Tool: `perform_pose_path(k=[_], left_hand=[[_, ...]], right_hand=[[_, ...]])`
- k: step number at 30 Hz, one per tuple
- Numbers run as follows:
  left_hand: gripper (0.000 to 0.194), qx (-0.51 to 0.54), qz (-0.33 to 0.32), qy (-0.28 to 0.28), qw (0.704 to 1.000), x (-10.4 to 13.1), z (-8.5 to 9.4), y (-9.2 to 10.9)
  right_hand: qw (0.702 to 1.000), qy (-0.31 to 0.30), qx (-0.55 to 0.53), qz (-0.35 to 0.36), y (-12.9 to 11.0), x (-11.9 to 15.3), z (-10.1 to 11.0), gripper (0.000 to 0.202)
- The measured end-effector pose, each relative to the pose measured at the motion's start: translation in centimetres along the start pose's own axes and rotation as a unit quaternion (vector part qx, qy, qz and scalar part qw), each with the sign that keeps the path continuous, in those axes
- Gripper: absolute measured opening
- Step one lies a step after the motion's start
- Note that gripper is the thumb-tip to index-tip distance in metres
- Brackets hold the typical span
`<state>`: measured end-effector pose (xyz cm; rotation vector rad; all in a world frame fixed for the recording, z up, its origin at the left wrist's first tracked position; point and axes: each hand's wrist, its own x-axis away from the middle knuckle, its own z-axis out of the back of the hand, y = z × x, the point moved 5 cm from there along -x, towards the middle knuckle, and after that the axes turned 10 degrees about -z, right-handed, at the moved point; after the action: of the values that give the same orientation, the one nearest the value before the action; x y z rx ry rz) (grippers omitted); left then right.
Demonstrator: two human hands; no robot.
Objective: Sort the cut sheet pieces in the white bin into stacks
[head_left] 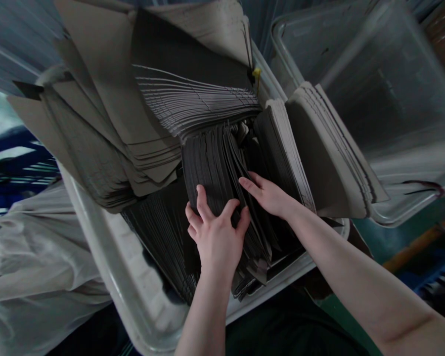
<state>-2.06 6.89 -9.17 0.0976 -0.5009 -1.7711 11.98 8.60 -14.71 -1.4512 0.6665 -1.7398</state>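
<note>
A bundle of dark grey flat sheets (pixel 211 158) stands on edge in the middle of a white plastic bin. My left hand (pixel 218 230) spans the near end of this bundle, with its bent fingers on the left side and its thumb on the right. On the bundle's right side, my right hand (pixel 267 195) touches the sheets' edges with its fingers stretched out. Part of those fingers is hidden among the sheets. Several looser dark sheets (pixel 254 232) fan out below the right hand. More dark sheets (pixel 159 237) lean at the left.
The white bin (pixel 100 252) also holds grey-beige sheets (pixel 107 123) at the left and a fanned dark stack (pixel 193 74) behind. Light grey sheets (pixel 330 143) lean over its right rim. A translucent tub (pixel 389 94) stands right. Pale cloth (pixel 37 257) lies left.
</note>
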Motion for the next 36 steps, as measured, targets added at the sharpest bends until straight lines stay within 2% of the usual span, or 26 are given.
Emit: perform_pose_path(k=[9, 21, 28, 36], left_hand=[[0.029, 0.001, 0.000, -0.004, 1.000, -0.1, 0.0, -0.1], [0.028, 0.006, 0.027, 0.032, 0.999, -0.1, -0.4, -0.5], [0.045, 0.007, 0.013, 0.041, 0.999, -0.2, -0.7, -0.9], [0.038, 0.000, -0.011, 0.017, 1.000, 0.1, 0.4, 0.2]], right_hand=[[1.000, 0.001, 0.005, 0.005, 0.1, -0.1, 0.2, 0.052], [1.000, 0.005, 0.015, 0.012, 0.2, 0.1, 0.3, 0.049], [0.991, 0.064, 0.119, 0.020, -0.6, 0.9, 0.2, 0.044], [0.973, 0.119, 0.198, 0.013, -1.0, 0.7, 0.0, 0.043]])
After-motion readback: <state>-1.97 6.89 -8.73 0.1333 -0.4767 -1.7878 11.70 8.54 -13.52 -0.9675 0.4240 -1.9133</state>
